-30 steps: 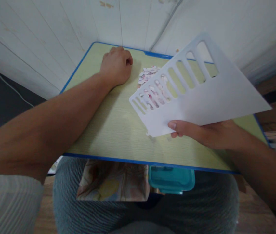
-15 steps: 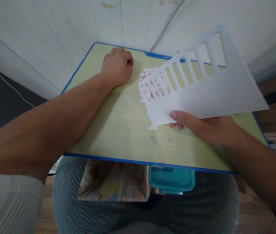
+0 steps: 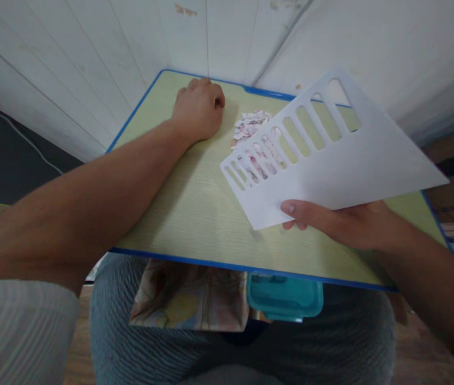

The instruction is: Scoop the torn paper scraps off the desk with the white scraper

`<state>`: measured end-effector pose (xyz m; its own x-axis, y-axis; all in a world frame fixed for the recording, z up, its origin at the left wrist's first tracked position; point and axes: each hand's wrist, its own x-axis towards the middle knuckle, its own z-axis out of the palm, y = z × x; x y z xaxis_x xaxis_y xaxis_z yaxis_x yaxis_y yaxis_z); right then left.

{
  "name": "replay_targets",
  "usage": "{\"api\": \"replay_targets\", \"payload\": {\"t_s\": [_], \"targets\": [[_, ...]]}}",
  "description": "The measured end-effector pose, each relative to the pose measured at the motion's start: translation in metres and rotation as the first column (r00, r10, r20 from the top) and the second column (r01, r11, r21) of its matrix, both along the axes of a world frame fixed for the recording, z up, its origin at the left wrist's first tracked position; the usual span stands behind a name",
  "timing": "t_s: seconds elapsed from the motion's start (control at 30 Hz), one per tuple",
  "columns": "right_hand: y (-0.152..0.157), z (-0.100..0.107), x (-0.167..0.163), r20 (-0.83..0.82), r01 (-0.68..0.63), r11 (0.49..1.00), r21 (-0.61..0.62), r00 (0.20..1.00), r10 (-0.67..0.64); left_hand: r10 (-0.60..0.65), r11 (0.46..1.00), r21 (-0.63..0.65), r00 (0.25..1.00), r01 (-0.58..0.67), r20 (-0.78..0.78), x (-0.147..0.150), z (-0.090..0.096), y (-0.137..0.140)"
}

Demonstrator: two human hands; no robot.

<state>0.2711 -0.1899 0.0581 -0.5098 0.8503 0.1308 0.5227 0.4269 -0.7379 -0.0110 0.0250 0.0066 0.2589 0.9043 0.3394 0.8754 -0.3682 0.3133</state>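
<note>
My right hand (image 3: pixel 331 222) grips the lower edge of a white slotted sheet (image 3: pixel 331 179), thumb on top and fingers beneath. The sheet is held tilted over the table; a row of long slots runs along its far edge, growing larger toward the right. Behind its left end lies a heap of torn paper scraps (image 3: pixel 251 125), white with pinkish marks, partly hidden by the sheet but showing through several slots. Resting on the table to the left of the heap is my left hand (image 3: pixel 198 109), curled into a fist, with nothing visible in it.
The pale table (image 3: pixel 186 214) has a blue rim and stands against a white plank wall (image 3: pixel 130 43) with a cable (image 3: pixel 278 45) running down it. Below the near edge, a patterned cloth item (image 3: pixel 190 299) and a teal lidded box (image 3: pixel 285 297) are at my lap.
The slotted sheet has come lower and nearer to me with my right hand, and its left end now sits in front of the heap, uncovering more scraps. My left hand stays put.
</note>
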Motion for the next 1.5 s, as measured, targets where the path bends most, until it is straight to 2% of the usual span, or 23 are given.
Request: {"api": "replay_targets", "payload": {"t_s": [0.17, 0.33, 0.57, 0.7, 0.8, 0.9, 1.07, 1.13, 1.23, 1.3, 1.37, 1.43, 1.5], "targets": [[-0.009, -0.001, -0.003, 0.071, -0.070, 0.996, 0.048, 0.995, 0.067, 0.022, 0.999, 0.025, 0.999, -0.022, -0.023, 0.003, 0.000, 0.000], [-0.013, 0.000, -0.008, 0.126, -0.109, 0.990, 0.086, 0.987, 0.098, 0.037, 0.999, -0.002, 0.999, -0.037, -0.020, 0.006, 0.003, -0.002], [-0.018, 0.008, -0.023, 0.090, -0.110, 0.994, 0.021, 0.990, 0.108, 0.043, 0.999, 0.030, 0.994, -0.040, -0.104, 0.010, 0.005, -0.005], [-0.023, 0.005, -0.020, 0.064, -0.119, 0.991, -0.054, 0.990, 0.123, 0.045, 0.999, 0.019, 0.992, -0.043, -0.121, 0.013, 0.007, -0.007], [-0.023, -0.001, -0.014, 0.042, -0.089, 0.995, -0.038, 0.995, 0.090, 0.041, 0.999, 0.015, 0.994, -0.040, -0.100, 0.012, 0.008, -0.008], [-0.020, -0.002, -0.013, 0.061, -0.110, 0.994, -0.004, 0.992, 0.110, 0.028, 0.999, 0.024, 0.995, -0.026, -0.096, 0.011, 0.006, -0.007], [-0.020, 0.006, -0.020, 0.056, -0.147, 0.988, -0.045, 0.987, 0.149, 0.017, 0.999, 0.043, 0.994, -0.013, -0.112, 0.010, 0.004, -0.005], [-0.018, 0.007, -0.018, 0.011, -0.117, 0.989, -0.093, 0.993, 0.119, 0.023, 0.999, 0.036, 0.993, -0.019, -0.112, 0.010, 0.005, -0.006], [-0.008, 0.008, -0.006, -0.049, 0.029, 0.989, -0.148, 0.998, -0.036, 0.025, 0.999, 0.026, 0.994, -0.023, -0.105, 0.011, 0.007, -0.009], [0.001, 0.007, 0.007, -0.088, 0.163, 0.983, -0.089, 0.981, -0.171, 0.028, 0.999, 0.019, 0.995, -0.026, -0.091, 0.011, 0.008, -0.010], [0.011, 0.006, 0.019, -0.136, 0.272, 0.962, 0.025, 0.954, -0.266, 0.032, 0.999, 0.009, 0.997, -0.032, -0.072, 0.011, 0.008, -0.011], [0.018, 0.005, 0.029, -0.162, 0.310, 0.949, 0.062, 0.941, -0.297, 0.035, 0.999, 0.007, 0.997, -0.034, -0.066, 0.010, 0.009, -0.011], [0.021, 0.003, 0.037, -0.129, 0.265, 0.964, -0.005, 0.956, -0.263, 0.033, 0.999, 0.014, 0.996, -0.032, -0.084, 0.010, 0.009, -0.011]]}}
